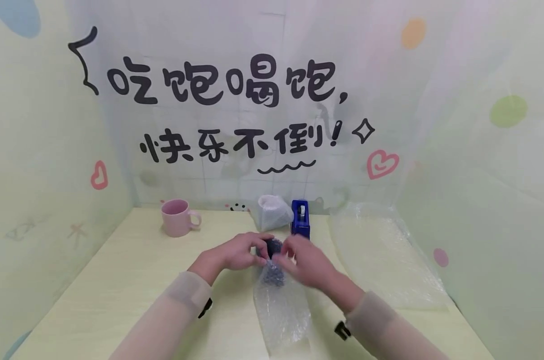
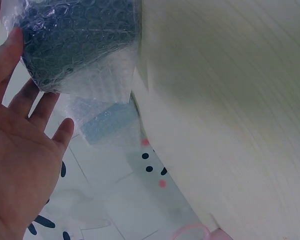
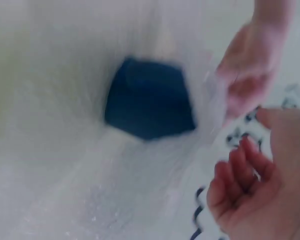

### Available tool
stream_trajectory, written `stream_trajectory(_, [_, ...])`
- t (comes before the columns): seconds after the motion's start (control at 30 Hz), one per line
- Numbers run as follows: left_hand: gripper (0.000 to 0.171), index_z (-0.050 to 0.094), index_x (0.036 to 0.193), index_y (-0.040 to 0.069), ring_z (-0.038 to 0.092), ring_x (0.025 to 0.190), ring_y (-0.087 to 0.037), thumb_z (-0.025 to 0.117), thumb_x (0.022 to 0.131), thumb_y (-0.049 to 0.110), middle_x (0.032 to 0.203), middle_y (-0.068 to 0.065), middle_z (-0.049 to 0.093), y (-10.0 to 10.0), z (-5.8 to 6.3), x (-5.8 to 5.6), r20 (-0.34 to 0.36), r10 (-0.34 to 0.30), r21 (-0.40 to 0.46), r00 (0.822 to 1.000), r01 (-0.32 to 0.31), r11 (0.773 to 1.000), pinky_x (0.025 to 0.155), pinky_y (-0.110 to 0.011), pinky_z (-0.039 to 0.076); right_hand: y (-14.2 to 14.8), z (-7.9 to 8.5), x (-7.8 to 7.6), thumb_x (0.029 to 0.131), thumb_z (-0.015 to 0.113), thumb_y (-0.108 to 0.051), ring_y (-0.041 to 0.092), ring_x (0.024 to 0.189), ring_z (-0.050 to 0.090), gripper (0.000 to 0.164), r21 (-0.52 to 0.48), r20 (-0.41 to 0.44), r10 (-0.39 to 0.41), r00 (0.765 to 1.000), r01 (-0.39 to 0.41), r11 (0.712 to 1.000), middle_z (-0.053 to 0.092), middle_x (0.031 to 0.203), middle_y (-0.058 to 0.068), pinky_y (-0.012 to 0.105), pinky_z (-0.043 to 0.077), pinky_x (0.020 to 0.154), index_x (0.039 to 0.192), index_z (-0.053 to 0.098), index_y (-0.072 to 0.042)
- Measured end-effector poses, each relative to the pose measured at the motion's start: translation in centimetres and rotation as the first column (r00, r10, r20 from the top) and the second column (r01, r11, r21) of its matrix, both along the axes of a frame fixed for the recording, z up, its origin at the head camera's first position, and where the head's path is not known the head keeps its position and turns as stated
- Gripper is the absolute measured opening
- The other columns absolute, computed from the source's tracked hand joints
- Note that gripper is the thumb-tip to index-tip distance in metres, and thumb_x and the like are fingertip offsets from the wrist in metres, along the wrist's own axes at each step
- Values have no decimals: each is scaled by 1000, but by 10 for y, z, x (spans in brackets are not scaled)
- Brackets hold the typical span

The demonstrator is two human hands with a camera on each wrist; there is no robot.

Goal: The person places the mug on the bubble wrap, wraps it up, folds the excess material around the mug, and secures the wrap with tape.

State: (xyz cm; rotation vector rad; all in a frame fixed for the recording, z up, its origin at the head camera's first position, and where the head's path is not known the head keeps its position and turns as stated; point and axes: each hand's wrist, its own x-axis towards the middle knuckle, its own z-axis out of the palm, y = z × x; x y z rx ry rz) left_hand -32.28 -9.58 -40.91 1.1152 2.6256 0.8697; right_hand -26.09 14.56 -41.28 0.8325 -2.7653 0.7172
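Left grip (image 1: 241,252) clamps the dark bubble-wrapped object (image 1: 274,275), which sits between it and the loosely parted right grip (image 1: 309,263).

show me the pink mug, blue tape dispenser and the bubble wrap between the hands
Pink mug (image 1: 175,223), head view, side of its body
Blue tape dispenser (image 1: 301,228), head view, front
Bubble wrap (image 1: 283,311), head view, loose end

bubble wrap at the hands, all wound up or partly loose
Partly loose: in the head view, a long strip of the bubble wrap trails down the picture from the dark object.
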Motion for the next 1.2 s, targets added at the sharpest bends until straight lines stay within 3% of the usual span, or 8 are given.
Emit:
stream_trajectory(0.1, [11, 76, 88, 21, 53, 153, -42, 80, 94, 13, 165, -14, 57, 1, -2, 0, -4, 7, 15, 1000, -7, 1000, 126, -59, 43, 4, -17, 41, 94, 80, -59, 12, 92, 56, 42, 232, -188, 237, 953, -192, 954, 61, 99, -6, 29, 52, 81, 102, 65, -21])
stream_trajectory(0.23, [12, 76, 87, 21, 51, 155, -42, 78, 95, 12, 166, -14, 56, 1, -5, 1, 19, 16, 27, 1000, -16, 999, 128, -59, 42, 5, -45, 72, 80, 81, -77, 9, 90, 46, 62, 483, -362, 376, 853, -174, 858, 51, 100, -10, 22, 40, 79, 105, 60, -24])
stream_trajectory(0.43, [11, 75, 89, 20, 49, 157, -42, 77, 97, 12, 167, -14, 54, 1, -6, 2, 37, 8, 33, 999, -9, 999, 128, -60, 41, 4, -59, 76, 80, 84, -68, 9, 91, 51, 52, 520, -444, 430, 786, -165, 838, 55, 99, -12, 23, 40, 81, 104, 63, -27])
stream_trajectory(0.63, [11, 75, 89, 19, 47, 158, -42, 77, 97, 12, 168, -14, 54, 0, -6, 2, 38, 15, 42, 999, -17, 999, 129, -59, 40, 1, -59, 77, 88, 80, -69, 7, 93, 56, 47, 562, -418, 490, 765, -206, 801, 59, 100, -13, 21, 39, 79, 109, 68, -29])
stream_trajectory(0.87, [10, 76, 90, 18, 47, 158, -43, 78, 97, 12, 168, -15, 53, -1, -7, 3, 40, 5, 53, 999, -8, 999, 130, -60, 39, -3, -59, 82, 90, 81, -47, 6, 80, 57, 24, 598, -563, 563, 604, -173, 783, 61, 87, -16, 22, 41, 72, 94, 67, -28])
stream_trajectory(0.9, [10, 76, 90, 18, 46, 158, -43, 78, 97, 12, 168, -15, 53, -1, -7, 3, 42, 6, 55, 999, -8, 998, 130, -60, 38, -3, -58, 82, 90, 81, -44, 7, 79, 57, 22, 591, -575, 555, 601, -164, 790, 61, 86, -15, 23, 41, 71, 93, 67, -28])
stream_trajectory(0.97, [11, 75, 90, 19, 46, 159, -42, 78, 98, 12, 169, -14, 53, 0, -6, 3, 48, 9, 54, 999, -12, 998, 130, -60, 38, -4, -54, 81, 92, 80, -38, 7, 79, 57, 17, 583, -578, 526, 624, -135, 801, 61, 86, -15, 23, 40, 70, 96, 68, -27])
stream_trajectory(1.2, [11, 75, 90, 19, 46, 158, -43, 78, 97, 12, 169, -15, 53, -3, -7, 2, 39, 12, 51, 999, -14, 999, 131, -61, 36, -9, -24, 60, 104, 69, -24, 9, 97, 67, 19, 551, -499, 378, 780, -52, 833, 69, 112, -8, 27, 50, 76, 122, 69, -23])
